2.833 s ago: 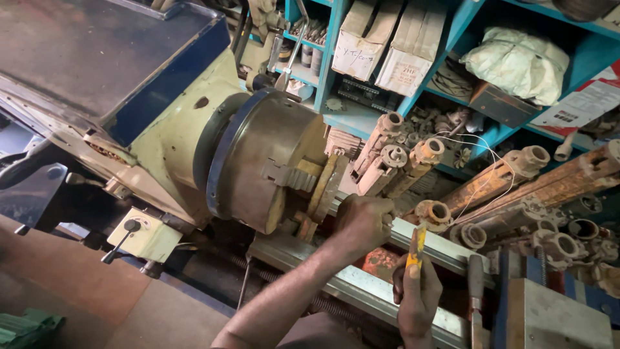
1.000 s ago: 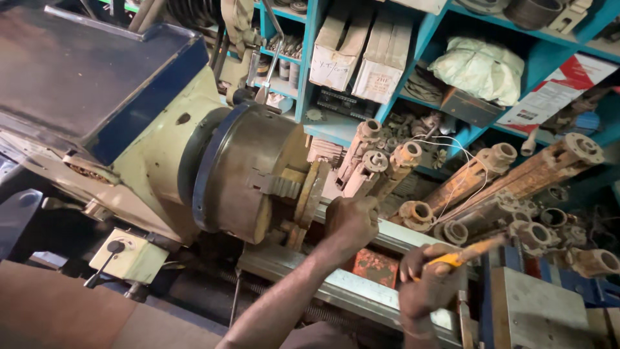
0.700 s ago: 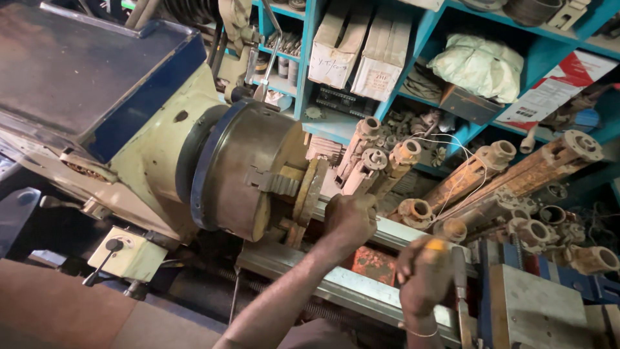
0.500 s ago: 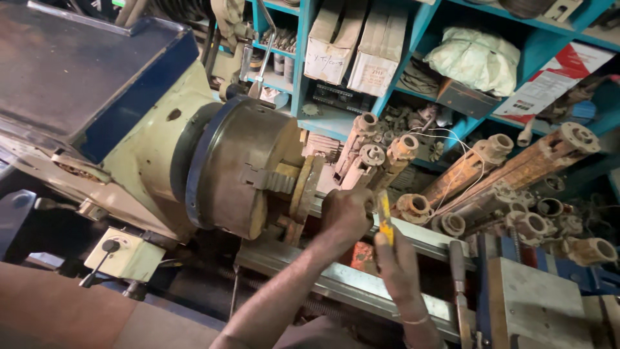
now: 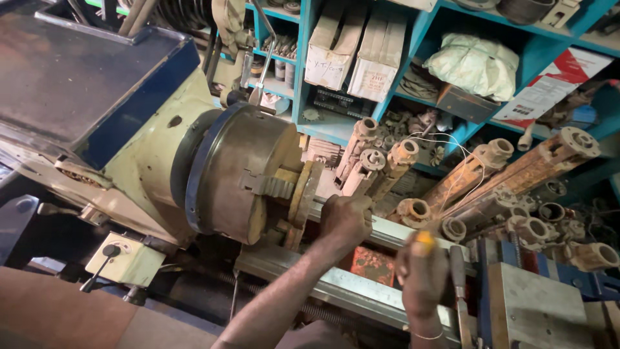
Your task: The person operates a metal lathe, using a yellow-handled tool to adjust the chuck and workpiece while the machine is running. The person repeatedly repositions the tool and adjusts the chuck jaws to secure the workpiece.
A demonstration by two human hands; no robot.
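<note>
My left hand (image 5: 345, 220) is closed in a fist around the dull metal workpiece (image 5: 303, 197), a flanged, rust-brown round piece that sits clamped in the jaws of the big grey steel lathe chuck (image 5: 236, 171). The piece stands out just beyond the chuck face, over the long steel lathe bed (image 5: 349, 291), and my fist hides its far end. My right hand (image 5: 423, 271) is curled shut around a tool with a yellow handle (image 5: 424, 240); only the yellow tip shows above my knuckles, so I cannot tell what kind of tool it is. That hand hangs near the left one, a little lower and to the side, not touching it.

Behind the lathe stand blue metal shelves (image 5: 413, 39). One compartment holds two worn cardboard boxes (image 5: 355, 48) upright side by side; the next holds a lumpy whitish wrapped bundle (image 5: 475, 64). Below, a heap of rusty tubular castings (image 5: 491, 187) leans against the shelf, open ends toward me.
</note>
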